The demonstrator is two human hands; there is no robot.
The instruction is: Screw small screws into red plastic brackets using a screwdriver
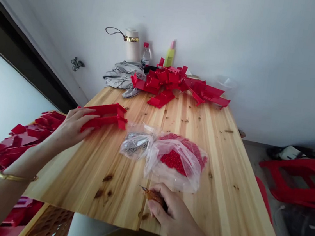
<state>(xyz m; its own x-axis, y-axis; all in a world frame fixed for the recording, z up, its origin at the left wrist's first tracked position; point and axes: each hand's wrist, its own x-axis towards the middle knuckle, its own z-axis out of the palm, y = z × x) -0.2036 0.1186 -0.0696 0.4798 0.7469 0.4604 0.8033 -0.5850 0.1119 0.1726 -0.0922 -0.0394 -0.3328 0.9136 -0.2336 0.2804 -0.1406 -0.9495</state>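
My left hand (75, 126) is closed round a red plastic part (110, 114) at the left side of the wooden table (124, 184). Near the front edge, my right hand (165, 206) grips a small screwdriver (154, 195) with an amber handle, its metal tip pointing left. Between the hands and a little farther back lies a clear bag of small metal pieces (136, 145). Touching it on the right is a larger clear bag of small red pieces (179, 158).
Red parts (166, 80) are heaped at the back beside a grey cloth (122, 75), a white flask (131, 47), a small bottle (146, 55) and a yellow bottle (170, 55). More red parts (21, 139) pile up at left. A red stool (302, 179) is at right.
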